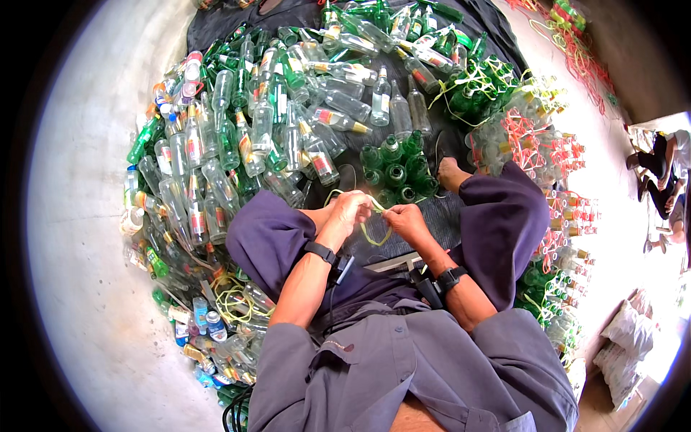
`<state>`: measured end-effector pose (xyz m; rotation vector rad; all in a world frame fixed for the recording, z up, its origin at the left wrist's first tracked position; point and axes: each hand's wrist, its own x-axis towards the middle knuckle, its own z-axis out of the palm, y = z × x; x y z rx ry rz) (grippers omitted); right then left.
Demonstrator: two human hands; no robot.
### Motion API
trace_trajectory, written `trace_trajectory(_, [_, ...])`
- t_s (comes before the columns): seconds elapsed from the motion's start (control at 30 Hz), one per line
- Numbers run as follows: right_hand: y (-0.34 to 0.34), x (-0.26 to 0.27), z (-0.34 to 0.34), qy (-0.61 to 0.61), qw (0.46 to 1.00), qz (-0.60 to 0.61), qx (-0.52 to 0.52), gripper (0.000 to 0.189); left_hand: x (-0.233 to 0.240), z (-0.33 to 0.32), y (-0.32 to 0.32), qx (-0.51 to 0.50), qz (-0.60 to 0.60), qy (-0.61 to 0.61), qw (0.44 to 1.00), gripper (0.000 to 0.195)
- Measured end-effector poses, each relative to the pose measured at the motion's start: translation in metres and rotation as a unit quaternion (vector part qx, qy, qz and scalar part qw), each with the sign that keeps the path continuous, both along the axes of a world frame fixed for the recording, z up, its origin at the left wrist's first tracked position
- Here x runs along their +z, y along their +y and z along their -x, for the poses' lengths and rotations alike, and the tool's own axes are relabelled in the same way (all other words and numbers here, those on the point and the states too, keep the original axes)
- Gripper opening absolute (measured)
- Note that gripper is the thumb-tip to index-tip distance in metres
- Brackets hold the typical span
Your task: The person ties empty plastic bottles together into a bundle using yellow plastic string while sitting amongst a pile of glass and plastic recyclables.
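Observation:
Between my hands runs a thin yellow-green plastic strap (371,237), bent into a loop that hangs above the dark mat. My left hand (351,208) grips one part of it with curled fingers. The fingertips of my right hand (404,218) pinch another part close by. Just beyond my hands, between my feet, a cluster of green glass bottles (395,174) stands upright with open mouths facing up. Three clear bottles (400,110) stand behind that cluster.
A large heap of loose glass bottles (259,119) spreads ahead and left. Strapped bundles of green bottles (480,89) and clear bottles (561,148) line the right. Coiled yellow straps (235,297) lie at left, red straps (588,70) at far right. White sacks (626,335) and other people (669,173) are farther right.

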<state>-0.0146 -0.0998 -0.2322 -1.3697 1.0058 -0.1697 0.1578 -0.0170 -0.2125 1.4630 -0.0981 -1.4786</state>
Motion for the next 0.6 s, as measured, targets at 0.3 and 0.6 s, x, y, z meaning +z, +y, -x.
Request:
trace_trajectory(0.3, [0.003,-0.03,-0.006,0.078,0.992,-0.091,-0.036,0.023,0.014,0.013,-0.005,-0.015,-0.02,-0.018,1.0,0.023])
trace_trajectory(0.6, [0.011,-0.023,-0.01,0.007,0.989,-0.13,-0.074,0.025,0.0,0.03,-0.003,-0.203,-0.001,-0.448,0.871,0.04])
